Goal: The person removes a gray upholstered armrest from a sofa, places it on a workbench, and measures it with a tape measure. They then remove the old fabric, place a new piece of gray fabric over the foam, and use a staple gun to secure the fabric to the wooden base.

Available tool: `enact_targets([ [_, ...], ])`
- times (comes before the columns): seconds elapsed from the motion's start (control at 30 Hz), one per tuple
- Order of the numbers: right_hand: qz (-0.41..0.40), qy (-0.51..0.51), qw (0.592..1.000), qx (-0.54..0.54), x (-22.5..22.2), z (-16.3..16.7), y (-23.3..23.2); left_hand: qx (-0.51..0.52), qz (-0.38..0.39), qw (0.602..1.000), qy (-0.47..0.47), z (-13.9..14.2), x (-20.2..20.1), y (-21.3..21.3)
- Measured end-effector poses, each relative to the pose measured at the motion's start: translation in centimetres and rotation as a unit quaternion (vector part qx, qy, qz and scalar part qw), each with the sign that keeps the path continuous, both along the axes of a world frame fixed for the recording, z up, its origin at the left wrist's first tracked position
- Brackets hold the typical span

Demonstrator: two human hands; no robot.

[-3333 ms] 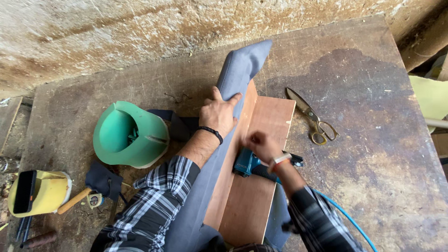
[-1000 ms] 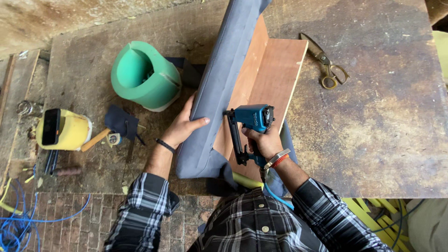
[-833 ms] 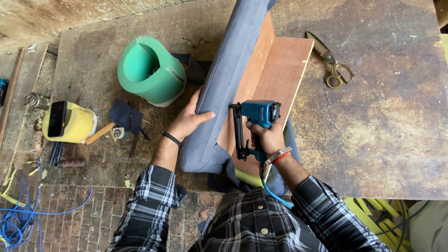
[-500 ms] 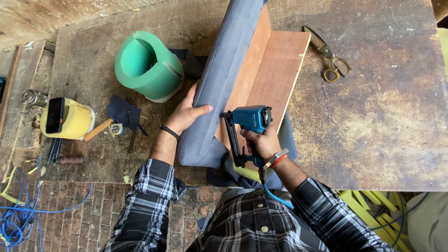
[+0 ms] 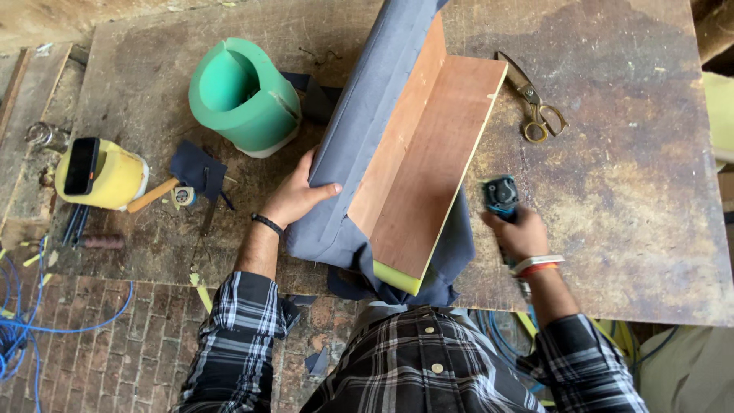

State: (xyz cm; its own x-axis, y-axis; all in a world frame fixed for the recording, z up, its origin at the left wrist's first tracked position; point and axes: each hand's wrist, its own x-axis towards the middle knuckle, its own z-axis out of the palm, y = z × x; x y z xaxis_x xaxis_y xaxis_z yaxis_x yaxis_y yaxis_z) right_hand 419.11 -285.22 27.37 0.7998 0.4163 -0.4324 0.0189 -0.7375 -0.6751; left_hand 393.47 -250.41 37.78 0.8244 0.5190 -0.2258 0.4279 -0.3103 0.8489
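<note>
A worn, stained workbench (image 5: pixel 627 229) fills most of the view, its dark top scuffed and blotched. Below its near edge runs a brick floor (image 5: pixel 99 359), dusty, with blue cable (image 5: pixel 30 329) coiled at the left. Daylight falls evenly, soft, without hard shadows.

No packages, labels, signs or screens (bench holds tools, materials only)
</note>
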Motion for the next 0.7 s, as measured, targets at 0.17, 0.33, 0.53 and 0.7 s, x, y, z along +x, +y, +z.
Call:
enact_targets([
  [0.17,0.084,-0.149,0.983,-0.072,5.6,-7.2,-5.3,-0.077,0.095,0.991,0.045,0.9,-3.2,-2.3],
  [0.33,0.141,-0.196,0.953,-0.182,7.0,-10.6,-7.7,-0.082,0.188,0.977,-0.057,0.5,-6.0,-5.0],
  [0.53,0.156,-0.276,0.941,-0.117,6.2,-10.0,-7.0,-0.089,0.307,0.913,-0.254,-4.1,-7.0,-7.7],
  [0.7,0.208,-0.310,0.927,0.040,4.3,-6.5,-3.2,0.011,0.311,0.892,-0.327,-8.2,-7.3,-8.7],
])
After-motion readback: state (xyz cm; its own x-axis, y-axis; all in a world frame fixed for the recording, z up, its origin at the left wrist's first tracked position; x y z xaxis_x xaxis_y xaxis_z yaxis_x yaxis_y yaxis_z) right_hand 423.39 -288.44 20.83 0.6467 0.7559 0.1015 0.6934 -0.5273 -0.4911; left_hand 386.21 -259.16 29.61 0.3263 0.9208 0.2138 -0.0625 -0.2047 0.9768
